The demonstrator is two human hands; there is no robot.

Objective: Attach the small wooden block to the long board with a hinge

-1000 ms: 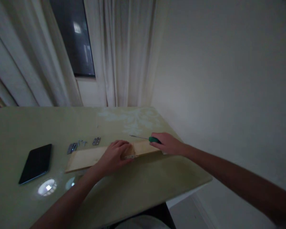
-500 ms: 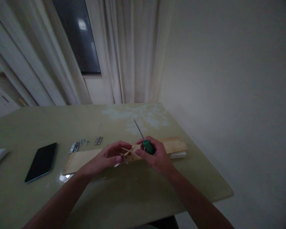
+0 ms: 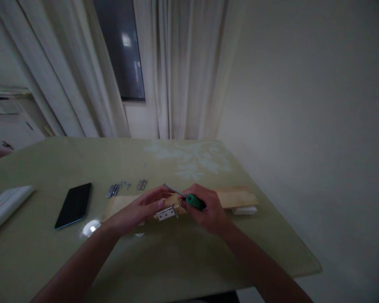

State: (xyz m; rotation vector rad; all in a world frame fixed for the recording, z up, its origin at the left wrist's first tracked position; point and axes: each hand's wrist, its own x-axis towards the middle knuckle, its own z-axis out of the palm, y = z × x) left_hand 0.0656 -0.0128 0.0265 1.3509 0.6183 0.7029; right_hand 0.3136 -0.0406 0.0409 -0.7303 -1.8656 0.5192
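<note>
My right hand (image 3: 210, 210) is wrapped round the green handle of a screwdriver (image 3: 196, 202). The metal shaft slants up and left, above my left fingers. My left hand (image 3: 143, 211) is closed, thumb against a silver hinge (image 3: 166, 214) at the near edge of a long wooden board (image 3: 240, 197). One hinge leaf faces me and shows its holes. Between my hands is a small tan wooden patch with thin slivers by it; I cannot make out if it is loose. A thin pin or screw sticks out at the hinge's right end.
Behind the board lie more hinges (image 3: 142, 184), a dark hinge pair (image 3: 113, 190) and several screws (image 3: 124, 184). A black tablet (image 3: 73, 205) and a white object (image 3: 9, 206) are at the left. Under the board's right end is a white block (image 3: 244, 210). A wall stands at the right.
The screwdriver has tipped from steep to nearly flat, its tip now lower and left. My hands are closer together. The hinge leaf now faces me, and the view has turned slightly left.
</note>
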